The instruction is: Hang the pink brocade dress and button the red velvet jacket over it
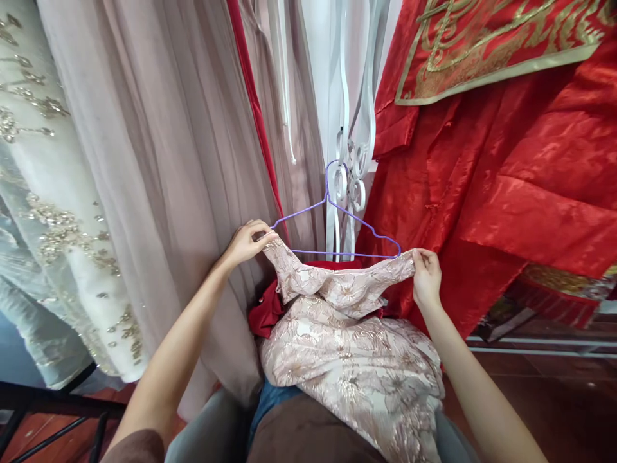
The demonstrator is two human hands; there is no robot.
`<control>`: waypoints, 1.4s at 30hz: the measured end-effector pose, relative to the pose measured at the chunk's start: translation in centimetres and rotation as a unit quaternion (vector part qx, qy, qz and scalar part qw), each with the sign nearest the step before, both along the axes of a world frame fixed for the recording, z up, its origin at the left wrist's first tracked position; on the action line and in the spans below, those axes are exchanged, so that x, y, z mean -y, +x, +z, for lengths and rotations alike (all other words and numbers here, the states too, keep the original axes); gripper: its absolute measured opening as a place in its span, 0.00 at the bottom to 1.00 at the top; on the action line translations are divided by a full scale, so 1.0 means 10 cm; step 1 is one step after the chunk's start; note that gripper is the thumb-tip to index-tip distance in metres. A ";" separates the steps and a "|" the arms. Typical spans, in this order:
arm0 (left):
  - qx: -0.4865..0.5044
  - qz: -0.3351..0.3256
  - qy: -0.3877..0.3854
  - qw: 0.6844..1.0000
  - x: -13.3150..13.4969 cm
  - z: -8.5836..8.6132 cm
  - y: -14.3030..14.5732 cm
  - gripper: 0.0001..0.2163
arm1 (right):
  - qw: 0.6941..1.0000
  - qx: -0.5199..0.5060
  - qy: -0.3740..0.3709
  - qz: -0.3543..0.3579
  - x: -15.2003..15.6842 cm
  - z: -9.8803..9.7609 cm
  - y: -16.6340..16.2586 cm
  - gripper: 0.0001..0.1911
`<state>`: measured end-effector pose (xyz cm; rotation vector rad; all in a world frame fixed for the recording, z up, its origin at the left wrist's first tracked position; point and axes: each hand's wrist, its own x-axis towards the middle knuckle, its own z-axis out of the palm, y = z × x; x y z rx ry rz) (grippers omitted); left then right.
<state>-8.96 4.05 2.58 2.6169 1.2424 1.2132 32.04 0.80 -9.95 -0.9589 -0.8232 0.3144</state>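
Observation:
A pale pink dress (357, 360) with a shiny floral pattern is spread over my lap, its neckline pulled wide. My left hand (251, 243) is closed on the dress's left shoulder strap, thumb on top, close to the left end of a purple hanger (337, 253). Out at the other strap, my right hand (427, 273) pinches the fabric end between thumb and fingers. The hanger stands just beyond the neckline, its hook by the white scrollwork; whether the hook is caught there I cannot tell. Dark red cloth (267, 312) shows behind the dress.
Dusty pink drapery (168, 161) hangs on the left, beside a white gown (72, 193) with gold beading. Red garments (482, 173) with gold embroidery hang on the right. White metal scrollwork (340, 183) rises between them. A black metal frame (58, 405) stands at lower left.

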 end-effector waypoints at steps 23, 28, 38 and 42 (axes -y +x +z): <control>0.349 0.094 -0.103 0.927 0.18 -0.51 -0.49 0.18 | 0.864 0.498 -0.061 -0.033 -0.17 0.61 -0.15 0.16; 0.365 0.087 -0.098 0.922 0.15 -0.53 -0.47 0.20 | 0.868 0.491 -0.060 -0.034 -0.14 0.61 -0.17 0.17; 0.209 0.008 -0.041 0.977 -0.01 -0.12 -0.05 0.16 | 0.866 0.496 -0.052 -0.031 -0.14 0.66 -0.19 0.21; 0.123 -0.022 -0.045 0.991 -0.04 0.03 0.17 0.15 | 0.885 0.459 -0.074 0.001 -0.08 0.67 -0.15 0.20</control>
